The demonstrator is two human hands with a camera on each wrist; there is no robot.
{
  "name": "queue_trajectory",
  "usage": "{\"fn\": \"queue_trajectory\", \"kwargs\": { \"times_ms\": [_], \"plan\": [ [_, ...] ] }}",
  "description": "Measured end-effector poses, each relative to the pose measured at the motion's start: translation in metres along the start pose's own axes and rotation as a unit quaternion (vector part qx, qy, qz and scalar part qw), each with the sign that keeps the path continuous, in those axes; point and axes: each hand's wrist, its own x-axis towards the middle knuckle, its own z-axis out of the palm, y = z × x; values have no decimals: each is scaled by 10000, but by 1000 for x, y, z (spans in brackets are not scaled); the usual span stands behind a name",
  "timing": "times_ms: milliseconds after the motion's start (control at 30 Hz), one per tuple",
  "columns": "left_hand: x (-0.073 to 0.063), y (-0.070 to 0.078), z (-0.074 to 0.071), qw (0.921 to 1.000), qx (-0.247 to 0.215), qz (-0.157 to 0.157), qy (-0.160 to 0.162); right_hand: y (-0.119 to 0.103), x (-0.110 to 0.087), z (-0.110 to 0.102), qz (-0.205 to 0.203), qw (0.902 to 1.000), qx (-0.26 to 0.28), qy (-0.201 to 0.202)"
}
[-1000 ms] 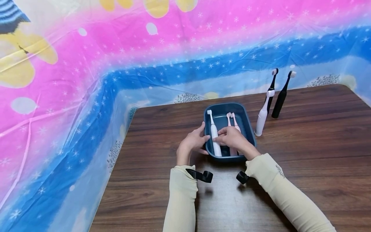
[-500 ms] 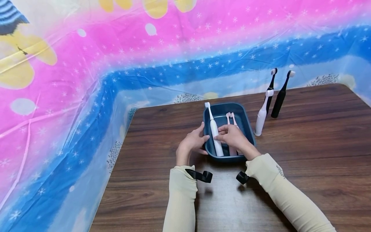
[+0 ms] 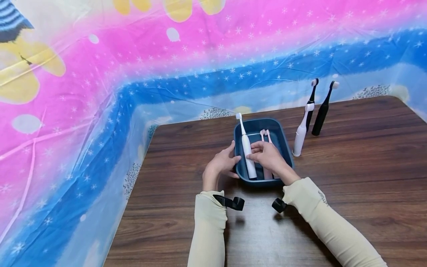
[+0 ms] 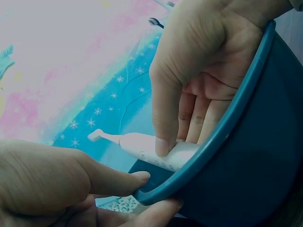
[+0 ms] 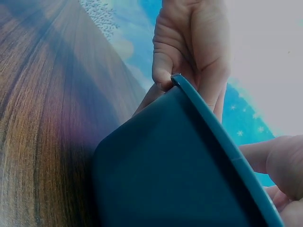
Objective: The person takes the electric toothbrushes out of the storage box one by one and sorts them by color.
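Observation:
A dark blue plastic basin (image 3: 289, 152) stands on the table. My left hand (image 3: 221, 163) grips its left rim, thumb on top and fingers outside, as the left wrist view also shows. Inside the basin, my right hand (image 3: 268, 157) holds a white electric toothbrush (image 3: 246, 146) between thumb and fingers. The toothbrush is tilted, and its brush head rises past the far rim. In the left wrist view the right thumb presses on the handle (image 4: 147, 147). Two pink electric toothbrushes (image 3: 268, 174) lie in the basin, partly hidden beneath the right hand.
Right of the basin a white electric toothbrush (image 3: 300, 139) stands upright on the wooden table (image 3: 367, 178). Two black ones, a nearer-right one (image 3: 321, 120) and one partly behind the white (image 3: 313, 94), stand close by. A patterned cloth (image 3: 200, 63) hangs behind the table.
The white toothbrush in my right hand has tilted up, its head rising from inside the basin to above the far rim. My left hand has stayed on the rim.

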Motion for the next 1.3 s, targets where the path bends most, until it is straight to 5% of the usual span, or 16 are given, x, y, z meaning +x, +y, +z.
{"fn": "queue_trajectory", "kwargs": {
  "times_ms": [1300],
  "plan": [
    [0,1,2,9997,174,-78,142,-10,-20,-22,-746,9948,-145,683]
  ]
}}
